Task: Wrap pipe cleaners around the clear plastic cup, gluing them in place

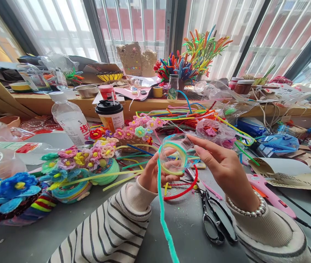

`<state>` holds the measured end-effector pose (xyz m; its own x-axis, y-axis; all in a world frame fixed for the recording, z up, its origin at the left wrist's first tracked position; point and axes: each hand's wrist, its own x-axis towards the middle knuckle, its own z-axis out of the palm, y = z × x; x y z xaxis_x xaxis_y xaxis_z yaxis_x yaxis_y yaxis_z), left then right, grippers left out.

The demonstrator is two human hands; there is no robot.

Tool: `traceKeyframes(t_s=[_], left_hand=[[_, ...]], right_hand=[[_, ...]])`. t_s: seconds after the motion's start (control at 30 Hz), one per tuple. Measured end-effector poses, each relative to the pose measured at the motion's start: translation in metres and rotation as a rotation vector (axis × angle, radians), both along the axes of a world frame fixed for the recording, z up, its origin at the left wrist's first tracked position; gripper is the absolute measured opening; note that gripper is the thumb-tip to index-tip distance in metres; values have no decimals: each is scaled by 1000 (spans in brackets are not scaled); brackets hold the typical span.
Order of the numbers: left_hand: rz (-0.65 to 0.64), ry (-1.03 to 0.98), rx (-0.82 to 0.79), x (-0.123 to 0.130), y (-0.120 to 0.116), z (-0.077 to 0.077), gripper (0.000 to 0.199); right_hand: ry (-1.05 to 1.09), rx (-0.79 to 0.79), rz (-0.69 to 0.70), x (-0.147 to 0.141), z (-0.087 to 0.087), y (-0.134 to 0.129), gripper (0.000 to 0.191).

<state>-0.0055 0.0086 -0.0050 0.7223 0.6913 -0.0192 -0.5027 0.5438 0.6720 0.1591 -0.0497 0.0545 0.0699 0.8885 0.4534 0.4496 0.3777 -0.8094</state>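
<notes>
A clear plastic cup (175, 155), tilted with its round opening toward me, has yellow and teal pipe cleaner wound around it. My left hand (151, 173) grips the cup from the left and below. From its left side a teal pipe cleaner (162, 204) hangs down toward the front edge of view. My right hand (219, 166) is at the cup's right rim, thumb and index finger close together near a barcode label; whether they pinch anything is hard to tell. Behind the cup a red pipe cleaner (184, 193) curves over the grey table.
Black-handled scissors (212, 219) and a pink glue gun (270, 193) lie at the right. Pipe-cleaner flower baskets (103, 171) stand at the left, near a water bottle (69, 118) and a coffee cup (111, 115). Loose pipe cleaners (172, 114) are piled behind the hands.
</notes>
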Motion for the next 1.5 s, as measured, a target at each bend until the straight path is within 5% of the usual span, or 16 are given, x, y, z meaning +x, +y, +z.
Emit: traceKeyframes(t_s=[1.17, 1.27, 1.4, 1.5], left_hand=[[-65, -28, 2, -1, -2, 1, 79], [54, 24, 31, 0, -3, 4, 75], [386, 136, 166, 3, -5, 5, 66], [635, 179, 341, 8, -9, 2, 63]], right_hand=[[42, -14, 134, 2, -10, 8, 53], [30, -40, 171, 7, -9, 9, 60], [-17, -80, 208, 20, -4, 12, 68], [-13, -71, 184, 23, -1, 11, 54]])
